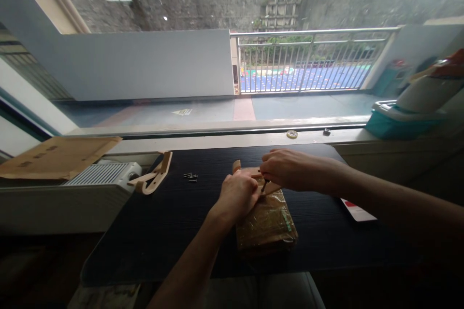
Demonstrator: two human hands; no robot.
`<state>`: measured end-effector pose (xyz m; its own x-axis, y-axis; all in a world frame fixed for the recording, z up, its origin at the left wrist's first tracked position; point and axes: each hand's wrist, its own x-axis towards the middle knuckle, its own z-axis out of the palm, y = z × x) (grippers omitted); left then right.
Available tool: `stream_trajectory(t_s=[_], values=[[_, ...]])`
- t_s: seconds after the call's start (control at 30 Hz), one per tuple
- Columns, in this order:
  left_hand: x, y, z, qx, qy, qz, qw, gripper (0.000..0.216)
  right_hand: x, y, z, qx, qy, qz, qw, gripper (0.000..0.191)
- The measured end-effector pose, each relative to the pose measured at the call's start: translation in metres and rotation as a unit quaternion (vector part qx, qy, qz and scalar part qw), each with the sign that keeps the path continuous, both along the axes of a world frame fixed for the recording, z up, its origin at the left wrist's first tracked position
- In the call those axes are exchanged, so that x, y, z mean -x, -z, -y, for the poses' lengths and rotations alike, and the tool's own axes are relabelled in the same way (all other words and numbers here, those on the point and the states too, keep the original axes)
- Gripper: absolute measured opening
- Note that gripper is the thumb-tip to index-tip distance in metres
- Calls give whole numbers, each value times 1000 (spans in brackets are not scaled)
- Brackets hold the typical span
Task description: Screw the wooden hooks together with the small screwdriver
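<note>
My left hand [237, 193] is curled over a flat wooden piece [250, 172] at the middle of the dark table [174, 222], pressing it down. My right hand [286, 170] comes in from the right, fingers pinched on a small dark screw or tool tip [264, 185] set against the wood. Under the wooden piece lies a clear plastic bag of brown parts [266, 224]. A second curved wooden piece [154, 178] rests at the table's left, beside several small dark screws [190, 176].
A white radiator [103, 174] and a cardboard sheet [54, 154] sit at the left. A white card with red print [357, 210] lies at the right. The window sill holds a tape roll [292, 133], a small dark item [326, 131] and a teal-and-white container [402, 118].
</note>
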<state>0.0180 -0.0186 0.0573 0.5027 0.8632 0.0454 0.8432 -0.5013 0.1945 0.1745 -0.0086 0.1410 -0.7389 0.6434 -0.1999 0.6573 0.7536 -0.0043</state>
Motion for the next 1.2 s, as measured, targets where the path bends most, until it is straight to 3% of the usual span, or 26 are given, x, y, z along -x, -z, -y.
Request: stream_trajectory(t_s=[0.17,0.5,0.8,1.0,1.2], values=[[1,0,0,9,0,2,1000,28,-3,-4,1,2,37,-12,999,23],[2,4,1,-18,3,11,1000,31,-3,-6,-1,7,-5,-26,1000,18],[0,3,1,0,-6,13,1000,30,0,-6,2,15,38,-14,999,22],[2,5,0,-6,4,17,1000,29,-7,-16,7,23,32,-46,998,12],[1,3,0,3,5,18,1000,27,-8,-5,2,-7,7,-44,999,18]])
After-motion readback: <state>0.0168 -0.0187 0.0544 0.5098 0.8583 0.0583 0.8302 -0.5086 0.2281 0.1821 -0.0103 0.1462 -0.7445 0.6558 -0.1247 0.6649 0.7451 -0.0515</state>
